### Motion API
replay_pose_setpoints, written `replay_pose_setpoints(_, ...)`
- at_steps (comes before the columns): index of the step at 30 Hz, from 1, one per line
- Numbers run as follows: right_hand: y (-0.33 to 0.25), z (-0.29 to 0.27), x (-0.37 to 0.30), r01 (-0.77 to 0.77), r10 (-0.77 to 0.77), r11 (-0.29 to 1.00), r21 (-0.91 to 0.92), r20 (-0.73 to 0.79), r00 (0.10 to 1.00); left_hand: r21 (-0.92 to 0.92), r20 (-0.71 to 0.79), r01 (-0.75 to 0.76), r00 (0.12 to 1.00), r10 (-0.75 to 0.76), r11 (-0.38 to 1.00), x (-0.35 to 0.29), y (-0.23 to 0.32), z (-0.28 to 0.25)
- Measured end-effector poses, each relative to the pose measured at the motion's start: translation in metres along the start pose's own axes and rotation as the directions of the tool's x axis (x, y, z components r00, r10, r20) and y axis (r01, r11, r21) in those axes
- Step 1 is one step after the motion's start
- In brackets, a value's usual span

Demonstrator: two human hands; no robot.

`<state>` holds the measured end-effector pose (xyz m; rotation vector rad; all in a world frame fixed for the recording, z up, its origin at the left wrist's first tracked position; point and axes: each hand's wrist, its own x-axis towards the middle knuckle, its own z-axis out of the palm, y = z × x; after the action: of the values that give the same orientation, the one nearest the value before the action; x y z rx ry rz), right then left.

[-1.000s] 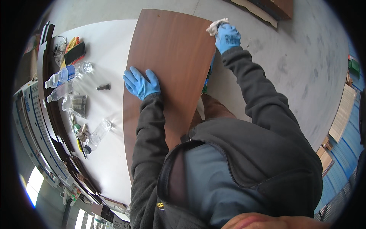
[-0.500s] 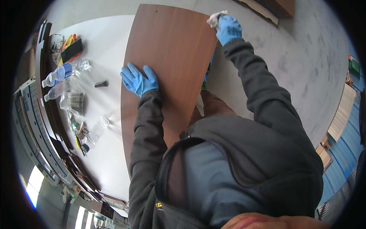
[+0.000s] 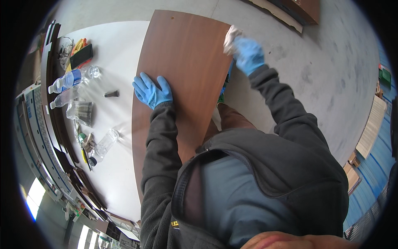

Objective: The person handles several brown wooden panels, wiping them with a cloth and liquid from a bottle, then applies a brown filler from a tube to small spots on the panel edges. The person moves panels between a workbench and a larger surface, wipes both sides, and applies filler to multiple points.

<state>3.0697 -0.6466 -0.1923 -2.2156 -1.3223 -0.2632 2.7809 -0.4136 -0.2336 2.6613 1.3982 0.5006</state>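
Observation:
A brown wood-grain panel (image 3: 188,54) lies on the white table, its right edge toward the floor side. My left hand (image 3: 152,90), in a blue glove, rests flat on the panel near its left edge with fingers spread. At the panel's far right corner, my right hand (image 3: 248,54), also blue-gloved and slightly blurred, grips a crumpled whitish rag (image 3: 232,38). The rag touches or hangs just beside the panel's right edge; I cannot tell which.
Left on the white table (image 3: 120,54) are several clear plastic bottles (image 3: 105,143), a black phone (image 3: 81,56), a small dark tube (image 3: 111,94) and a bagged item (image 3: 80,112). Dark strips (image 3: 54,112) line the table's far left side. Grey floor (image 3: 306,74) spreads to the right.
My right hand with the rag has moved slightly nearer along the panel's right edge, and the rag has turned more upright. My left hand stays in place on the panel.

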Motion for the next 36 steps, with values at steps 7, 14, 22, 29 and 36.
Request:
replay_pose_setpoints(7, 0.047, 0.039, 0.02, -0.112, 0.078, 0.973, 0.204, 0.166, 0.983, 0.011, -0.004, -0.014, 1.0, 0.014, 1.0, -0.002, -0.002, 0.002)
replay_pose_setpoints(14, 0.084, 0.016, 0.078, -0.501, 0.502, 0.846, 0.181, 0.043, 0.864, 0.022, -0.006, 0.004, 1.0, -0.004, 1.0, 0.0, -0.003, 0.001)
replay_pose_setpoints(22, -0.097, 0.061, 0.06, 0.26, -0.341, 0.881, 0.396, 0.151, 0.928, -0.173, -0.048, 0.073, 0.995, -0.083, 0.982, -0.002, -0.006, -0.003)
replay_pose_setpoints(29, -0.217, 0.152, 0.058, 0.473, -0.527, 0.85, 0.231, 0.399, 0.751, -0.492, -0.22, 0.163, 0.927, -0.304, 0.855, -0.007, -0.01, -0.014)
replay_pose_setpoints(36, -0.14, 0.196, 0.226, 0.009, -0.142, 0.959, 0.282, 0.454, 0.88, -0.409, -0.276, 0.087, 0.937, -0.214, 0.908, -0.001, -0.015, -0.014)
